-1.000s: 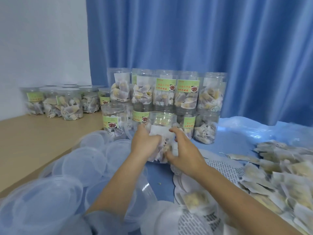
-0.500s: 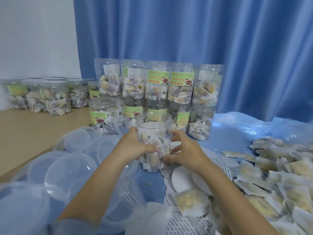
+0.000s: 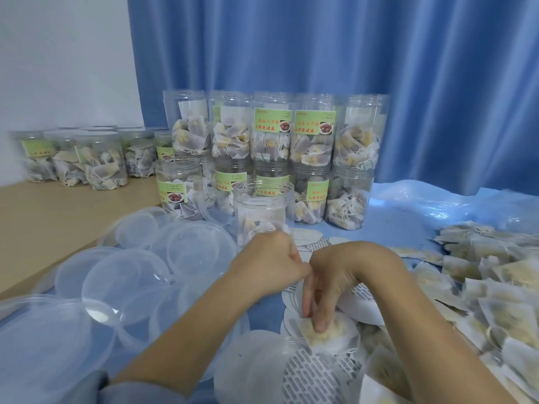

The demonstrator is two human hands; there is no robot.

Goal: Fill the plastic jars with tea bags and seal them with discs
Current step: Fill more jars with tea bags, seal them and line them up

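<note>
- Your right hand (image 3: 344, 275) points down, fingertips (image 3: 320, 325) pinched on a tea bag (image 3: 323, 335) lying on the white seal discs (image 3: 361, 304).
- Your left hand (image 3: 268, 265) is curled into a loose fist, holding nothing visible, touching the right hand.
- Open plastic jar (image 3: 262, 211), part-filled, stands just behind the left hand.
- Stacked filled jars (image 3: 291, 141) behind it; clear lids (image 3: 131, 275) left; loose tea bags (image 3: 495, 275) right.
</note>
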